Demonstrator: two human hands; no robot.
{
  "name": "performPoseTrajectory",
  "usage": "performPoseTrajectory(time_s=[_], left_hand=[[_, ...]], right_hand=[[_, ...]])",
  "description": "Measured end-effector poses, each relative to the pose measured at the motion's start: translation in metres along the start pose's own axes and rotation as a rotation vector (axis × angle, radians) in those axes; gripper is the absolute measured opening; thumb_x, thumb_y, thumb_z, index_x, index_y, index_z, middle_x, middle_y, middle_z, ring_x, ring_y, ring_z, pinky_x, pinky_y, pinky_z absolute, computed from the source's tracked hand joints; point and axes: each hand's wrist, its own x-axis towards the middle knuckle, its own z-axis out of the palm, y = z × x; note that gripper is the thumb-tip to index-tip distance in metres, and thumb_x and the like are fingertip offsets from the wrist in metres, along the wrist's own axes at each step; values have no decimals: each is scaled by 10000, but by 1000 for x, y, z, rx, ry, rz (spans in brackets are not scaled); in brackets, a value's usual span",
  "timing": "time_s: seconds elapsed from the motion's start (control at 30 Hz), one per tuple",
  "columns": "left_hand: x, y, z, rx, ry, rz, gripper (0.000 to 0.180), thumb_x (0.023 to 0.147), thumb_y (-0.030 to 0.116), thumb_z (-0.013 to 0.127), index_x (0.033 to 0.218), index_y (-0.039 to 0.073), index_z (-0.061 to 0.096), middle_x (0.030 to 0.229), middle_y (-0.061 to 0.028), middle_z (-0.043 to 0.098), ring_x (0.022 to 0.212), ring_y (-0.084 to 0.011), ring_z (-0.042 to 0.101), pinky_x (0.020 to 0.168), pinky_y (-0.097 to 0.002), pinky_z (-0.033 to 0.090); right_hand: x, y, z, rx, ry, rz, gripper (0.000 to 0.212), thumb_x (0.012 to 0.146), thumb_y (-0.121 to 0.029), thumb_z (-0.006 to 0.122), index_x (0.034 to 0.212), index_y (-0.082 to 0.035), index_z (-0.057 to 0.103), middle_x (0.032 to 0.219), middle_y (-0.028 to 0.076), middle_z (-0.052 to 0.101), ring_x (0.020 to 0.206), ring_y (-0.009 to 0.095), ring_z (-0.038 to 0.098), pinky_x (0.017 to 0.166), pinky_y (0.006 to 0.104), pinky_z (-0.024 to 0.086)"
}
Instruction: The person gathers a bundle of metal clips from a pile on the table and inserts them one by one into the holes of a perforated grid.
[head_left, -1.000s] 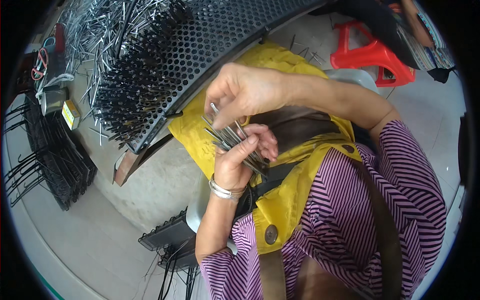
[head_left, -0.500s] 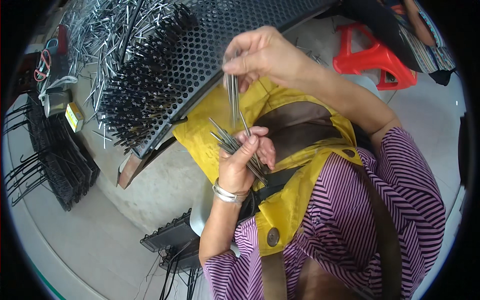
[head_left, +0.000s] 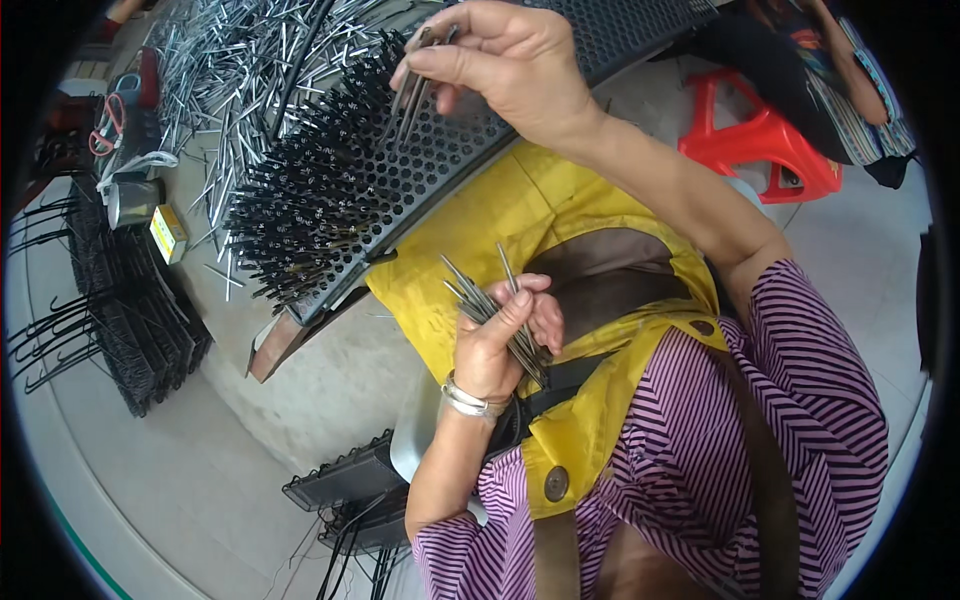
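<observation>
My left hand (head_left: 487, 356), with a silver bracelet at the wrist, is closed around a bundle of thin grey metal rods (head_left: 462, 290) above my yellow apron. One rod sticks up apart from the rest, by the fingertips. Higher up, my right hand (head_left: 535, 72) pinches a few similar metal rods (head_left: 412, 108), pointing down over a black perforated tray (head_left: 462, 140). Dark rods (head_left: 310, 190) stand upright, packed close together, in the tray's holes on its left part. Whether the rods in my right hand touch the tray, I cannot tell.
A heap of loose silver rods (head_left: 235, 85) lies behind the tray. To the left are scissors (head_left: 107, 125), a small yellow box (head_left: 168, 235) and black racks with hooks (head_left: 130, 320). A red stool (head_left: 755, 140) stands at the right, near another person's arm (head_left: 845, 60).
My right hand has moved up and left with its rods, away from my left hand and over the tray. My left hand keeps its bundle. The whole view has shifted slightly.
</observation>
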Motion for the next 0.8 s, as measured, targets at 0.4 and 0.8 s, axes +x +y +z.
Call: performPoseTrajectory(time_s=[0.4,0.8], left_hand=[[-1,2,1,-43,8,-5,230,880,137,550,1031,-36,560,754,-152,616,570,-200,587,530,-267,459],[1,1,-1,-32,16,-10,262,876,150,550,1053,-42,535,747,-153,582,580,-247,566,490,-330,465]], right_hand=[[4,-1,13,-319,-163,-269,111,767,-97,685,846,-26,656,709,28,656,626,66,601,563,196,472],[29,8,11,-489,-355,-393,121,770,-129,675,825,-25,647,682,54,641,614,103,611,585,236,484]])
